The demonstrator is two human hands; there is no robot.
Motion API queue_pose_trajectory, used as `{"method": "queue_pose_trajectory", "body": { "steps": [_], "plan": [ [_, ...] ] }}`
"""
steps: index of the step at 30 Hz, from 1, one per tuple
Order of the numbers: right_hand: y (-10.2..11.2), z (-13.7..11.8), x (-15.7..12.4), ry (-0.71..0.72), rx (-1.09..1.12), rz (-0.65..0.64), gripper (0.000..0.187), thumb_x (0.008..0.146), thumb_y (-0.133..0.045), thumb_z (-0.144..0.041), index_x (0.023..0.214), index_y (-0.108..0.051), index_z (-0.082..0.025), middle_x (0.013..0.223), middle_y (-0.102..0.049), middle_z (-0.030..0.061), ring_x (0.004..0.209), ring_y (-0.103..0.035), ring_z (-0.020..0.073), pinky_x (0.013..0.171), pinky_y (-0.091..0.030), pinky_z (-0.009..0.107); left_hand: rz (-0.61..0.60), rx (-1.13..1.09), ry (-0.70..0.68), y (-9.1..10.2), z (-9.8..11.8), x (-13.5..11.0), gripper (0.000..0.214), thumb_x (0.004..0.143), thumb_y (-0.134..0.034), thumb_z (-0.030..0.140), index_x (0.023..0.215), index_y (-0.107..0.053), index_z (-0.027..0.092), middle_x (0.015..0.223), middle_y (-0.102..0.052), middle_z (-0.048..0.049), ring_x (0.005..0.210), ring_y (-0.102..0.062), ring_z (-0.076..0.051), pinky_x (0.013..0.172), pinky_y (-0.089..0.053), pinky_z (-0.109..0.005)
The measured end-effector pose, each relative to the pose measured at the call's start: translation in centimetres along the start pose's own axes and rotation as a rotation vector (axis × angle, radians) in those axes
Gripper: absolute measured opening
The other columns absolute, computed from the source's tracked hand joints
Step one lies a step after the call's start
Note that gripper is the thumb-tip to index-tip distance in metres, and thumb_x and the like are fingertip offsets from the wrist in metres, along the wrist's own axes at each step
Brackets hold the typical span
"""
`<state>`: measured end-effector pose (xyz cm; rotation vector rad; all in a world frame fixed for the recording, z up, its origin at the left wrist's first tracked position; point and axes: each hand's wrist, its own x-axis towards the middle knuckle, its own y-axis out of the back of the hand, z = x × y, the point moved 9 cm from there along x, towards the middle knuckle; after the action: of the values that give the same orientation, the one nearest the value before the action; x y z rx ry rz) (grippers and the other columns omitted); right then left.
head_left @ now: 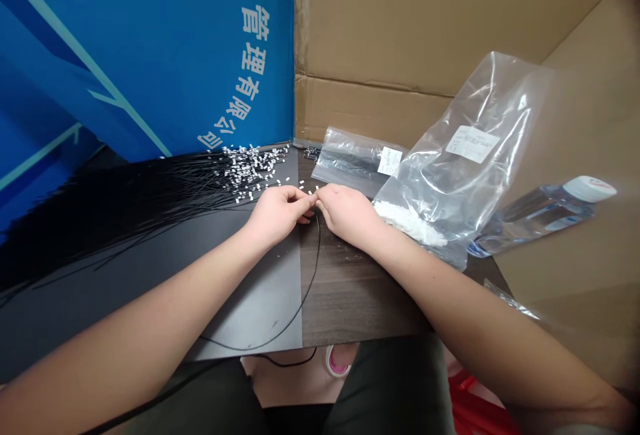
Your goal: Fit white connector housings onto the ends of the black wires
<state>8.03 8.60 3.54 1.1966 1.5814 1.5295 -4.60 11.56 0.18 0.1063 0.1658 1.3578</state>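
Note:
My left hand (278,212) and my right hand (346,212) meet fingertip to fingertip at the middle of the dark table (350,288). Both are pinched shut around the end of a thin black wire (311,275), which curves down from them to the table's front edge. What sits at the wire's tip is too small to make out. A big bundle of black wires (115,205) with small white connectors (250,168) at their ends lies to the left. A few loose white pieces lie just behind my fingers.
A large clear plastic bag (460,162) holding white pieces lies at the right, a smaller bag (350,158) behind my hands. A water bottle (545,212) rests far right. Blue board and cardboard walls enclose the back and right.

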Motion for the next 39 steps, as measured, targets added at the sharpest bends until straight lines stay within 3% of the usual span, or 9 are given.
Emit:
{"method": "queue_pose_trajectory", "body": {
  "steps": [7,13,19,22,26,30,33,39],
  "plan": [
    [-0.1,-0.1,-0.1,-0.051,0.061,-0.002,0.028,0.113,-0.046,-0.021,0.123,-0.072,-0.014,0.125,-0.078,0.0153,0.116,-0.073,0.0317,0.091,-0.051,0.038,0.019,0.023,0.008,0.0,-0.2,0.1,0.022,0.09,-0.08,0.028,0.075,-0.07,0.015,0.074,-0.075,-0.0064,0.065,-0.072,-0.017,0.067,-0.062,-0.033],
    [-0.6,0.4,0.3,-0.034,0.198,0.047,0.023,0.113,-0.049,-0.024,0.108,-0.071,-0.017,0.115,-0.078,0.0139,0.107,-0.073,0.0289,0.087,-0.048,0.036,0.031,0.045,0.002,0.1,0.3,-0.1,0.018,0.094,-0.073,0.023,0.078,-0.068,0.015,0.072,-0.073,-0.004,0.062,-0.07,-0.015,0.063,-0.061,-0.03],
    [0.0,1.3,0.7,-0.001,0.42,0.167,0.017,0.108,-0.054,-0.02,0.098,-0.068,-0.02,0.104,-0.078,0.0095,0.102,-0.071,0.0251,0.088,-0.048,0.035,0.098,-0.208,0.059,0.6,0.8,-0.3,0.014,0.095,-0.065,0.013,0.081,-0.066,0.015,0.073,-0.069,-0.0023,0.065,-0.07,-0.015,0.066,-0.065,-0.032],
    [0.6,2.5,0.6,-0.027,0.564,0.241,0.015,0.106,-0.056,-0.022,0.099,-0.069,-0.02,0.101,-0.078,0.0071,0.098,-0.07,0.0233,0.088,-0.049,0.035,0.011,-0.387,0.13,-0.2,0.5,-0.4,0.013,0.095,-0.067,0.012,0.082,-0.068,0.013,0.086,-0.075,-0.0063,0.075,-0.074,-0.015,0.076,-0.067,-0.034],
    [0.5,4.4,0.3,-0.126,0.763,0.29,0.018,0.104,-0.058,-0.034,0.102,-0.07,-0.021,0.09,-0.075,0.0029,0.082,-0.066,0.0201,0.079,-0.049,0.035,-0.223,-0.466,0.205,-2.2,0.1,-1.0,0.007,0.092,-0.075,0.016,0.089,-0.075,0.011,0.104,-0.081,-0.0128,0.09,-0.08,-0.019,0.088,-0.065,-0.034],
    [-0.3,4.9,0.5,-0.166,0.97,0.277,0.019,0.1,-0.063,-0.038,0.1,-0.07,-0.02,0.081,-0.071,-0.0001,0.072,-0.063,0.0168,0.074,-0.05,0.034,-0.361,-0.441,0.19,-3.5,-0.2,-1.4,0.018,0.087,-0.086,0.027,0.087,-0.076,0.012,0.097,-0.081,-0.0109,0.089,-0.079,-0.019,0.092,-0.063,-0.035],
    [-0.8,4.9,0.8,-0.215,1.157,0.26,0.021,0.096,-0.07,-0.04,0.098,-0.072,-0.019,0.078,-0.07,-0.0009,0.068,-0.06,0.0138,0.07,-0.05,0.031,-0.318,-0.413,0.114,-3.3,0.2,-1.3,0.026,0.082,-0.091,0.032,0.084,-0.074,0.012,0.086,-0.078,-0.0072,0.082,-0.076,-0.016,0.09,-0.062,-0.035],
    [-2.3,5.0,0.7,-0.343,1.496,0.164,0.045,0.084,-0.086,-0.06,0.097,-0.08,-0.017,0.078,-0.07,0.0,0.066,-0.058,0.0105,0.06,-0.045,0.026,-0.151,-0.302,-0.053,-1.9,1.5,-0.9,0.031,0.08,-0.092,0.039,0.083,-0.072,0.014,0.084,-0.076,-0.0045,0.08,-0.073,-0.015,0.089,-0.06,-0.035]
  ]
}}
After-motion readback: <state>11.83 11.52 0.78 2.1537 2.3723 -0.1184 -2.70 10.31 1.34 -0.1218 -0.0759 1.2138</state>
